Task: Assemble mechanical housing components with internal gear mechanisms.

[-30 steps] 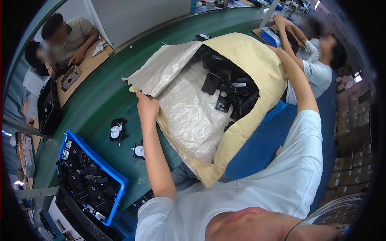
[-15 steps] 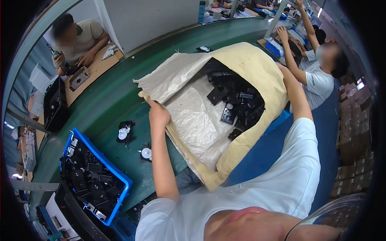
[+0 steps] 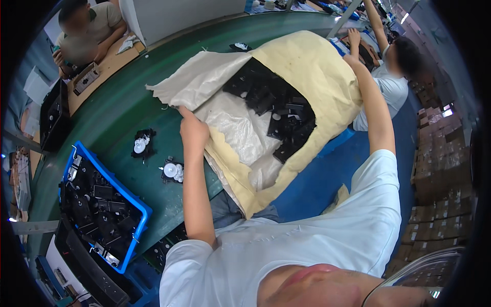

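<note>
A large sack, pale yellow paper outside and white woven plastic inside, lies tilted before me with its torn mouth facing me. Loose black plastic parts show inside its far right half. The near left edge of the mouth is pinched in my left hand, its fingers closed on the material. My right hand holds the sack's far right side, its fingers mostly hidden. Left of my left forearm, two black assemblies with white gears, one nearer and one farther, rest on the green surface.
A blue-rimmed crate full of black parts stands at the lower left. Beyond the green conveyor, a person sits at a bench with a black bin nearby. Another person works at the right. Stacked cartons line the right side.
My view has shifted, so the scene sits farther left and higher. The sack's mouth has narrowed somewhat, with both hands still on it. A yellowish scrap now shows beside my right sleeve.
</note>
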### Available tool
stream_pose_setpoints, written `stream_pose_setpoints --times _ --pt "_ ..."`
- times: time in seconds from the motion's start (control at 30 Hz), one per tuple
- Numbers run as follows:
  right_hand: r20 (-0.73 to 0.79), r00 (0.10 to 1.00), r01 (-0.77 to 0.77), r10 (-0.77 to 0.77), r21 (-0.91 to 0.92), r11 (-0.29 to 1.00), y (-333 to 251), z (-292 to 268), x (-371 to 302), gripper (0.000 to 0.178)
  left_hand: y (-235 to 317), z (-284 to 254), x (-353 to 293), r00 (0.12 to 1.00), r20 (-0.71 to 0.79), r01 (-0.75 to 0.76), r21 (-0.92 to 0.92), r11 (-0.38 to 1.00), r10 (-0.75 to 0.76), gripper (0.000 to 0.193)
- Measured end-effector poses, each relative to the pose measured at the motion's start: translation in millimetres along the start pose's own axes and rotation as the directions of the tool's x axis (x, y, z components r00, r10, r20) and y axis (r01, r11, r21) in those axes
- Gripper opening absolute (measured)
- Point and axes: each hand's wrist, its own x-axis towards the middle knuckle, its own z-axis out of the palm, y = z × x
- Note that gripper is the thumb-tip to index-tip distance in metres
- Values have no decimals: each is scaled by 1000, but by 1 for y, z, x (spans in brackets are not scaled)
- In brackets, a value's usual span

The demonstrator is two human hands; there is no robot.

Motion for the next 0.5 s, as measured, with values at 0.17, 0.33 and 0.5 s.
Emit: stream_pose_setpoints --times 0.17,0.33,0.5 --pt "88 996 1 -2 10 1000 4 -18 -25 34 -17 3 6 996 -58 -70 -126 990 63 39" --pt "175 984 -30 23 35 999 6 -27 -56 35 -12 -3 -2 990 -120 -93 -155 984 74 41" --pt "272 961 -63 46 57 996 -1 -32 -89 36 -9 -22 -40 998 -38 -47 86 995 51 43"
